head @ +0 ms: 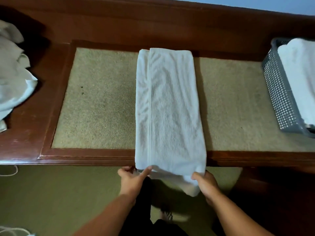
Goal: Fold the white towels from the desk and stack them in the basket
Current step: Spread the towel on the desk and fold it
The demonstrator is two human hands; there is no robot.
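Observation:
A white towel (170,106), folded lengthwise into a long strip, lies across the middle of the desk, and its near end hangs over the front edge. My left hand (132,180) pinches the near left corner of that end. My right hand (206,183) grips the near right corner, where the cloth droops below the desk edge. A grey perforated basket (277,92) stands at the right of the desk with folded white towels (300,79) in it. A heap of unfolded white towels (12,74) lies at the left end of the desk.
The desk is dark red-brown wood (119,23) with a tan inset panel (98,103) under the towel. Below the front edge I see olive carpet (51,198), my dark trousers and a bare foot. A white cord (10,171) lies on the floor at the left.

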